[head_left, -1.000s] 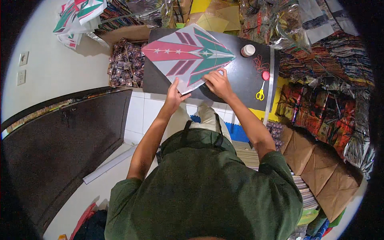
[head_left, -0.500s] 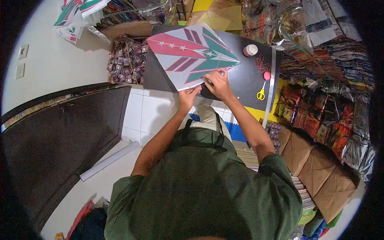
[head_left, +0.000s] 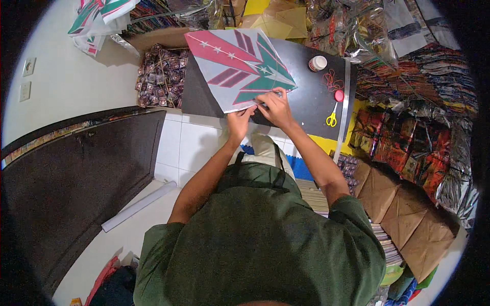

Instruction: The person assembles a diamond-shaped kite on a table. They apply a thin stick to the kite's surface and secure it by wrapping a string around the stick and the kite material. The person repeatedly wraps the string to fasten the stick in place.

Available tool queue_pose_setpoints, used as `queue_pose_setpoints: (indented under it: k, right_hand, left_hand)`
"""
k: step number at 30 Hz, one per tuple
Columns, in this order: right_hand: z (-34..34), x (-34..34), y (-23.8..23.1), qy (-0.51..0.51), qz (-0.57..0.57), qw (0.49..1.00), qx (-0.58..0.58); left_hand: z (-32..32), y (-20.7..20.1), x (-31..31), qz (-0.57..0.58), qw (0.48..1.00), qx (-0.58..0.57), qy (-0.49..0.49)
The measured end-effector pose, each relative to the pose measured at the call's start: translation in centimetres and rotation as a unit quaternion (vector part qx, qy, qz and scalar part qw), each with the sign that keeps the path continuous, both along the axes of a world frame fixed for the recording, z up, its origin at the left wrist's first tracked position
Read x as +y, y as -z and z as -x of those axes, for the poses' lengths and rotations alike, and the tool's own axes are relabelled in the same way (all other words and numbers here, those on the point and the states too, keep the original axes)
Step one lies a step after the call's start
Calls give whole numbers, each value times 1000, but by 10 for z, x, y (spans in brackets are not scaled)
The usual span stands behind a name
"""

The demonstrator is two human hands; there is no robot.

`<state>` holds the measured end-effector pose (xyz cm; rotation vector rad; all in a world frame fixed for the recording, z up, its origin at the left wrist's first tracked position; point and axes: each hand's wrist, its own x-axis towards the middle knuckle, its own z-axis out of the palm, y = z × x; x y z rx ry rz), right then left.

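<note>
A grey paper kite with red, maroon and green markings and small white stars lies on a dark tabletop. My left hand pinches the kite's near edge. My right hand grips the near corner of the kite beside it, fingers curled over the paper. Both hands sit close together at the table's front edge.
On the table to the right lie yellow-handled scissors, a red round object, red thread and a small white-capped bottle. Packed kites and wrapped goods crowd the right. A box of small packets stands left. Cardboard boxes sit at the lower right.
The kite has turned and slid leftward and away on the table. Both hands have come together at its near corner, the left hand moving right toward the right hand.
</note>
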<state>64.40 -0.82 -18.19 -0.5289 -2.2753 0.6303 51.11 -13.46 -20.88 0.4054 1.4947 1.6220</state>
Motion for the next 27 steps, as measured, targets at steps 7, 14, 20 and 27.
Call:
queue_pose_setpoints:
  k: [7, 14, 20, 27]
  right_hand:
    - [-2, -2, 5, -4, 2, 1000, -11]
    - [1, -1, 3, -15, 9, 1000, -20]
    - [1, -1, 2, -15, 13, 1000, -24]
    - [3, 1, 4, -15, 21, 1000, -8]
  left_hand:
    - [0, -4, -1, 32, 998, 58, 10]
    - [6, -5, -3, 48, 994, 98, 21]
    - [1, -26, 0, 5, 997, 73, 5]
    - [4, -24, 0, 37, 997, 67, -1]
